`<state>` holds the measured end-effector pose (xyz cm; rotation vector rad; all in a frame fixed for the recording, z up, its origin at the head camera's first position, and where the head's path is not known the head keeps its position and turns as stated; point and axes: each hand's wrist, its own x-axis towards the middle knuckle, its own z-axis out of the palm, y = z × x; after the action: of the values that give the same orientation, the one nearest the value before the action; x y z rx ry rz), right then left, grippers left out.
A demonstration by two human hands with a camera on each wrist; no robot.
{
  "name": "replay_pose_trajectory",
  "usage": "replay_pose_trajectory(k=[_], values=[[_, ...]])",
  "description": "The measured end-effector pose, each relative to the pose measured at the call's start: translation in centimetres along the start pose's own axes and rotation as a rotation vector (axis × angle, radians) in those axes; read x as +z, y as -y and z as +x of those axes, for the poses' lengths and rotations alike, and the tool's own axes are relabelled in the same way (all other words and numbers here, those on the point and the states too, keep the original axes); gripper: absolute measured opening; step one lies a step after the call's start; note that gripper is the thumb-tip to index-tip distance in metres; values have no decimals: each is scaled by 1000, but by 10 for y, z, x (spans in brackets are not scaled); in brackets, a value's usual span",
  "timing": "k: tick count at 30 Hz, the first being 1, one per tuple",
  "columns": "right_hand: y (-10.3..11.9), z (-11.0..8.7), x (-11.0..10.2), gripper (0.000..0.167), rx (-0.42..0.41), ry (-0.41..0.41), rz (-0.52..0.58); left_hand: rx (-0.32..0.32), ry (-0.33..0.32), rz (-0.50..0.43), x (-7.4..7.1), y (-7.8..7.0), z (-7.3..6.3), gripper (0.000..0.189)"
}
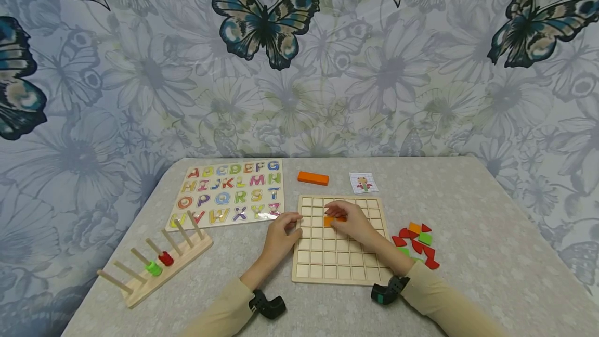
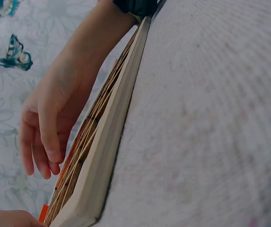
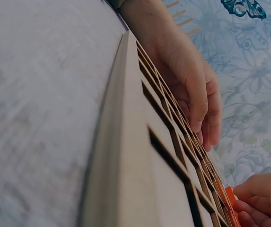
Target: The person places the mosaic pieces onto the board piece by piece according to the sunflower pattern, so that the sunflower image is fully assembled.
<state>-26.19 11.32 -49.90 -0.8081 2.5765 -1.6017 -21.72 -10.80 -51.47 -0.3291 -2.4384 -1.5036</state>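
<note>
A square wooden grid board (image 1: 314, 257) lies flat on the table. My right hand (image 1: 354, 224) is over its upper middle, thumb and bent fingers around an orange tile (image 1: 328, 221) in the grid. More orange shows between the thumb and forefinger. My left hand (image 1: 281, 235) rests beside the board's left edge, its relaxed fingertips at the frame. In the right wrist view, my right hand (image 3: 260, 198) is partly cut off, and the thumb overlaps bright orange. The left wrist view shows my right hand (image 2: 50, 118) with fingertips low over the grid.
Red, green and orange pieces (image 1: 415, 228) lie loose right of the board. Behind it are an orange bar (image 1: 313, 178) and a small picture card (image 1: 363, 183). To the left lie an alphabet board (image 1: 206, 196) and a peg stand (image 1: 175, 267) holding green and red rings.
</note>
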Motion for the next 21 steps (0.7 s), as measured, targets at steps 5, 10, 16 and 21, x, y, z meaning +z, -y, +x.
replay_pose_trajectory(k=[5,10,16,21], values=[[1,-2,-5,35,11,-11,-30,1,-3,2,0,0,0,29],[-3,-8,-13,36,8,-29,-48,-1,-7,9,0,0,0,29],[-6,-19,-29,37,30,-56,-33,5,-7,20,1,0,1,29],[-7,-34,-46,38,86,-106,-69,11,-9,15,0,1,1,29]])
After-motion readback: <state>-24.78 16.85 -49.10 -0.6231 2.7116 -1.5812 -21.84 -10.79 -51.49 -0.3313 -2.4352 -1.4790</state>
